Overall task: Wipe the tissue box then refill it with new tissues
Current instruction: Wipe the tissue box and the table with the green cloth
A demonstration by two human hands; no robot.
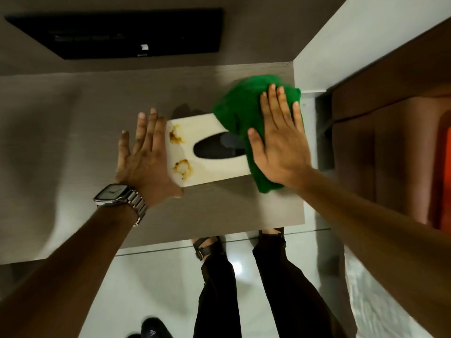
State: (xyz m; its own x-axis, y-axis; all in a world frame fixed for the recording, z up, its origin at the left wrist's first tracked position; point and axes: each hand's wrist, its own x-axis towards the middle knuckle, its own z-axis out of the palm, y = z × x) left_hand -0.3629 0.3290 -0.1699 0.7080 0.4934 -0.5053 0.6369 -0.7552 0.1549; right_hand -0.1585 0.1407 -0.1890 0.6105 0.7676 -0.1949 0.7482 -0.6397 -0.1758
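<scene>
Flat right hand (280,142) presses a green cloth (244,113) on the tissue box (210,164); left hand (144,154) braces the box's left end.

Right fingers (275,106) lie stretched out and together on the cloth, gripping nothing, the cloth covering the box's right end and part of its dark oval opening (214,148). Left fingers (146,132) are spread open, palm edge against the box. The cream box, with two brown stains (181,168) near its left end, sits on the grey wooden table (85,118). A metal wristwatch (117,195) is on the left wrist.
</scene>
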